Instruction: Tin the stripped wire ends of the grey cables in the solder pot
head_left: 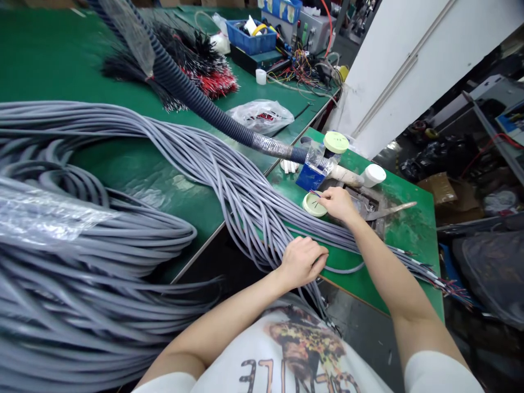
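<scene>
Hands on the grey cables

We see the left hand [302, 261] clenched on the grey cables [245, 196]; the right hand [338, 203] pinches thin wire ends [314, 192] over a round lid [314, 205] just beside it.

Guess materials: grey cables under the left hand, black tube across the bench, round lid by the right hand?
Grey cables: likely PVC or rubber jacket, smooth matte, bending in loose curves. Black tube: corrugated plastic conduit by its ribs, its end wrapped in clear film. Round lid: pale, probably plastic, dull finish. Left hand grips the cables; right hand touches the lid.
</scene>
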Demonstrator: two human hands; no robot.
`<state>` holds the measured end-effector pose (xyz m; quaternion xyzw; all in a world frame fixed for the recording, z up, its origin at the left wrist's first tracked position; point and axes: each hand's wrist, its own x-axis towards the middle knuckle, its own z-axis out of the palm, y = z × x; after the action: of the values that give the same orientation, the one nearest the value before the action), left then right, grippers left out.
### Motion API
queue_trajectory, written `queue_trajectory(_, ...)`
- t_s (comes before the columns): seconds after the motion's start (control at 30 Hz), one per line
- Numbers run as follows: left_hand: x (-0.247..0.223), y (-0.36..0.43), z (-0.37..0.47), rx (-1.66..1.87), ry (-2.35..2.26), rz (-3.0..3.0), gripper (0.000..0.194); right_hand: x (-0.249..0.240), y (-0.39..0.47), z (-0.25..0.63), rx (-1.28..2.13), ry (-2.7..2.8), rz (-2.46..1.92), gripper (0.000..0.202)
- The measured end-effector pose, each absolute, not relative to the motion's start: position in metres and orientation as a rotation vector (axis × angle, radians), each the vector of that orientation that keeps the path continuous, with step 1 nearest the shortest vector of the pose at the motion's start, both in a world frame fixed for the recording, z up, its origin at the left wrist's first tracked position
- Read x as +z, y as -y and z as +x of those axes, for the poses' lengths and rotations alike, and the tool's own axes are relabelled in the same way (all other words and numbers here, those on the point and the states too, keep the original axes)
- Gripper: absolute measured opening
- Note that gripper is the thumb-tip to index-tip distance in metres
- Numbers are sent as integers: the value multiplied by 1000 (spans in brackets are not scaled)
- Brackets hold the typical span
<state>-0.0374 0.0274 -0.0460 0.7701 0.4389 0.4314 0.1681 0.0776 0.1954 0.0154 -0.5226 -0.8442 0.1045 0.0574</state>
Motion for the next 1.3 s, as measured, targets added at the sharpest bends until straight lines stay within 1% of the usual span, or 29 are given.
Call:
queue_trajectory(0.13, -48, -28, -36, 1299, -1266, 2204, 15, 10, -197, 74, 273, 2568, -1615, 22)
queue_trajectory(0.27, -48, -28, -35, 1316, -1290, 2219, 13, 21, -196, 80, 268, 2571, -1593, 21)
queue_trajectory(0.37, -48, -28, -36, 1312, -1288, 2221, 12, 36, -198, 105, 219, 2532, -1537, 25)
queue_trajectory(0.47, -49, -28, -36, 1311, -1284, 2218, 11, 44, -204, 145, 87, 2472, -1568, 28)
queue_trajectory(0.6, -50, -27, -36, 1320, -1271, 2202, 10, 31, -214, 193, -98, 2431, -1782, 27)
queue_trajectory(0.73, -50, -26, -36, 1329, -1264, 2186, 8, 11, -220, 212, -128, 2437, -1923, 28)
queue_trajectory(0.93, -50, -26, -35, 1337, -1271, 2176, 7, -3, -222, 213, -125, 2437, -1959, 29)
queue_trajectory(1.3, -48, -26, -35, 1332, -1265, 2175, 7, -6, -224, 216, -83, 2418, -1959, 28)
